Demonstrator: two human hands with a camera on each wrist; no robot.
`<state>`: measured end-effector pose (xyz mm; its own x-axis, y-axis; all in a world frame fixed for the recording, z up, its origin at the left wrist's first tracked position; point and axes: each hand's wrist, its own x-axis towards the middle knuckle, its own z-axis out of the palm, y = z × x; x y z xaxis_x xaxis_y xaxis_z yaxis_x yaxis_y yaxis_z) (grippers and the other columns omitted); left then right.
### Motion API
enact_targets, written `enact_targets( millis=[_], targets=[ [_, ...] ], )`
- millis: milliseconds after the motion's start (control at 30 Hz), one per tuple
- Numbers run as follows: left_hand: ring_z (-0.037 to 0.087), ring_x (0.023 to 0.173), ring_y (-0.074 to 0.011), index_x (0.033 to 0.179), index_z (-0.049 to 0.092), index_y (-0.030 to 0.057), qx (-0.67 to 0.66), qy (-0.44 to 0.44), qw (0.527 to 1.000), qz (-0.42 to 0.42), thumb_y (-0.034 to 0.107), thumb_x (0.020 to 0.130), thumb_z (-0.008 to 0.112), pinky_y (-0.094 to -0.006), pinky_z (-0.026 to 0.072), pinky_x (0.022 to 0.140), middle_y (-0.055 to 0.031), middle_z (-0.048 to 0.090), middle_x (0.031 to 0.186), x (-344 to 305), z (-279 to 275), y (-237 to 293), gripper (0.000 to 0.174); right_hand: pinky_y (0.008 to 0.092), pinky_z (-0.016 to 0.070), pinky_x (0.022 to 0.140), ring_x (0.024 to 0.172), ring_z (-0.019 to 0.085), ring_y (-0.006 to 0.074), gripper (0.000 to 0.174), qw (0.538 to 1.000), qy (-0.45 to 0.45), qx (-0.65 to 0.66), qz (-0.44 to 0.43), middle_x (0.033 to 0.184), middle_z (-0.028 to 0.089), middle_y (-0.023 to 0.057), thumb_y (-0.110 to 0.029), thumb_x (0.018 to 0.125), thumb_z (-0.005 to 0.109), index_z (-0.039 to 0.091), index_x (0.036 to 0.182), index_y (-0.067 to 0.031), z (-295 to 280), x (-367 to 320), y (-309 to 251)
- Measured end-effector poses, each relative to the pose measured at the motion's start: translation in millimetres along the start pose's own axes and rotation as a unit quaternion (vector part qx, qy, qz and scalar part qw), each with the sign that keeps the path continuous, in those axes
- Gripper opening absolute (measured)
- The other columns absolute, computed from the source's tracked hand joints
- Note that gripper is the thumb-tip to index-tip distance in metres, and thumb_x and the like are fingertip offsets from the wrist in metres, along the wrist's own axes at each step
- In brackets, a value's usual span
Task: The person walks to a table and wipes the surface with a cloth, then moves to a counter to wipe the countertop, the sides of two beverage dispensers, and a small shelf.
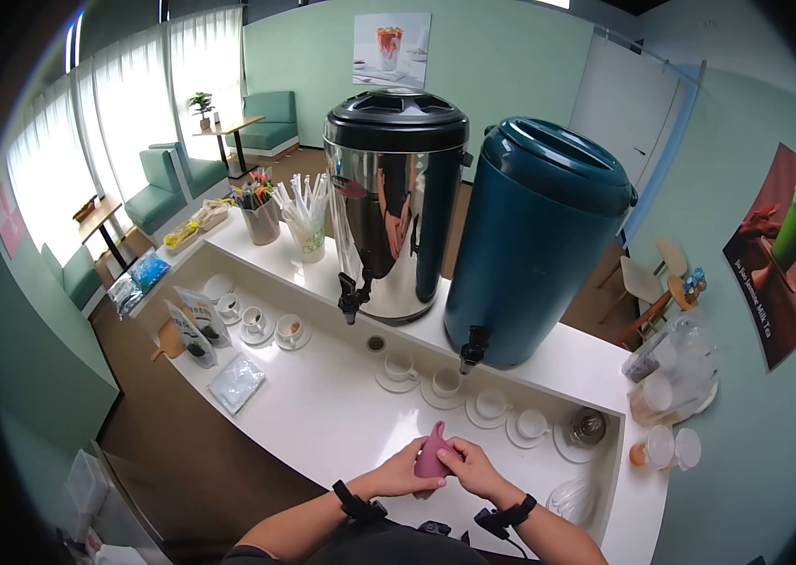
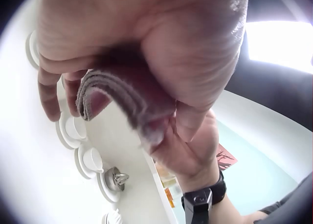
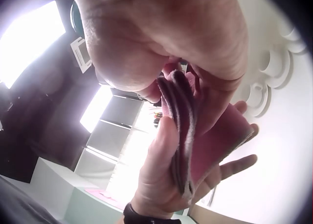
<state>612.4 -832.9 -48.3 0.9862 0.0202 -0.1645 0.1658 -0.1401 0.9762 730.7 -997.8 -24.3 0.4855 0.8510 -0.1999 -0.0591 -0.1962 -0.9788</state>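
Note:
Both hands hold a folded mauve cloth (image 1: 432,452) just above the near edge of the white counter (image 1: 322,414). My left hand (image 1: 407,471) grips the cloth from the left; in the left wrist view its fingers (image 2: 49,94) curl around the folded cloth (image 2: 122,94). My right hand (image 1: 466,466) pinches it from the right; in the right wrist view the layered cloth (image 3: 183,126) sits between that thumb and fingers. The cloth stands upright, its tip pointing away from me.
A steel urn (image 1: 396,202) and a dark teal urn (image 1: 530,240) stand on the raised shelf. White cups on saucers (image 1: 445,384) line the counter below them. A metal jug (image 1: 588,426), straw holders (image 1: 308,221) and plastic cups (image 1: 661,447) are also around.

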Motion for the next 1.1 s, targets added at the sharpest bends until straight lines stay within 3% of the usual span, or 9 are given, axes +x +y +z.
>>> enact_targets(
  millis=[100, 300, 400, 533, 633, 767, 833, 967, 1100],
  targets=[
    [0.058, 0.074, -0.0148, 0.144, 0.025, 0.0017, -0.058, -0.025, 0.997, -0.031, 0.026, 0.083, 0.077, -0.0307, 0.0500, 0.062, -0.0142, 0.055, 0.118, -16.6, -6.1, 13.6, 0.084, 0.0292, 0.0520, 0.088, 0.095, 0.060, 0.0116, 0.025, 0.998, -0.030, 0.044, 0.024, 0.104, 0.062, 0.0039, -0.022, 0.102, 0.053, 0.059, 0.115, -0.0003, 18.5, 14.9, 4.3],
    [0.061, 0.072, -0.0143, 0.142, 0.023, 0.0048, -0.073, -0.016, 0.993, -0.094, 0.013, 0.082, 0.071, -0.0283, 0.0521, 0.061, -0.0114, 0.061, 0.101, -22.2, -81.4, -46.3, 0.077, 0.0351, 0.0492, 0.101, 0.117, 0.058, 0.0195, 0.037, 0.994, -0.041, 0.079, 0.069, 0.131, 0.054, 0.0100, -0.019, 0.103, 0.051, 0.048, 0.134, -0.0010, 69.0, 39.6, -14.5],
    [0.063, 0.072, -0.0165, 0.143, 0.023, 0.0085, -0.147, 0.094, 0.980, -0.096, 0.008, 0.082, 0.069, -0.0292, 0.0557, 0.062, -0.0133, 0.061, 0.103, -38.7, -139.2, -58.2, 0.077, 0.0367, 0.0486, 0.103, 0.124, 0.056, 0.0257, 0.039, 0.988, 0.000, 0.127, 0.087, 0.137, 0.050, 0.0117, -0.017, 0.103, 0.049, 0.044, 0.138, -0.0022, 90.8, 46.6, -6.3],
    [0.062, 0.065, -0.0166, 0.143, 0.018, 0.0154, -0.209, 0.176, 0.960, -0.058, -0.001, 0.075, 0.068, -0.0304, 0.0567, 0.058, -0.0149, 0.060, 0.105, -35.8, -229.9, -62.5, 0.086, 0.0371, 0.0490, 0.101, 0.121, 0.058, 0.0286, 0.036, 0.970, 0.109, 0.175, 0.127, 0.136, 0.052, 0.0139, -0.015, 0.102, 0.049, 0.044, 0.135, -0.0011, 111.4, 44.0, 17.2],
    [0.059, 0.059, -0.0139, 0.138, 0.032, 0.0106, -0.193, 0.236, 0.952, 0.000, -0.001, 0.077, 0.063, -0.0286, 0.0524, 0.050, -0.0123, 0.062, 0.095, -9.3, -285.5, -40.2, 0.069, 0.0373, 0.0510, 0.098, 0.116, 0.062, 0.0293, 0.033, 0.961, 0.169, 0.166, 0.142, 0.132, 0.055, 0.0147, -0.015, 0.102, 0.050, 0.046, 0.132, -0.0006, 121.6, 29.0, 19.5],
    [0.065, 0.076, -0.0142, 0.117, 0.057, 0.0013, -0.076, 0.300, 0.941, 0.135, 0.003, 0.084, 0.052, -0.0283, 0.0539, 0.064, -0.0078, 0.064, 0.086, 46.8, -344.7, 19.5, 0.033, 0.0381, 0.0525, 0.096, 0.114, 0.063, 0.0315, 0.030, 0.943, 0.240, 0.161, 0.164, 0.128, 0.057, 0.0148, -0.015, 0.102, 0.050, 0.048, 0.129, -0.0019, 122.1, 3.5, 30.4],
    [0.067, 0.080, -0.0230, 0.114, 0.060, -0.0003, -0.043, 0.336, 0.925, 0.174, 0.002, 0.085, 0.050, -0.0321, 0.0541, 0.076, -0.0124, 0.066, 0.093, 77.0, -359.9, 40.0, 0.031, 0.0371, 0.0533, 0.094, 0.112, 0.064, 0.0311, 0.029, 0.933, 0.277, 0.156, 0.170, 0.126, 0.058, 0.0147, -0.016, 0.102, 0.050, 0.049, 0.127, -0.0018, 122.4, -5.6, 37.3],
    [0.053, 0.120, -0.0448, 0.131, 0.052, 0.0006, 0.205, 0.324, 0.867, 0.318, 0.002, 0.083, 0.054, -0.0439, 0.0414, 0.104, -0.0297, 0.055, 0.129, 117.3, -349.7, 35.0, 0.048, 0.0349, 0.0540, 0.090, 0.108, 0.066, 0.0293, 0.029, 0.912, 0.331, 0.171, 0.172, 0.123, 0.061, 0.0157, -0.015, 0.101, 0.052, 0.050, 0.125, 0.0001, 131.0, -23.3, 54.9],
    [0.050, 0.122, -0.0460, 0.141, 0.036, -0.0016, 0.220, 0.368, 0.850, 0.305, 0.000, 0.081, 0.052, -0.0456, 0.0402, 0.105, -0.0314, 0.050, 0.133, 136.1, -316.8, 0.1, 0.062, 0.0349, 0.0538, 0.090, 0.107, 0.066, 0.0290, 0.029, 0.897, 0.351, 0.196, 0.183, 0.122, 0.061, 0.0158, -0.015, 0.100, 0.053, 0.050, 0.125, 0.0011, 141.1, -30.8, 61.0]
  ],
)
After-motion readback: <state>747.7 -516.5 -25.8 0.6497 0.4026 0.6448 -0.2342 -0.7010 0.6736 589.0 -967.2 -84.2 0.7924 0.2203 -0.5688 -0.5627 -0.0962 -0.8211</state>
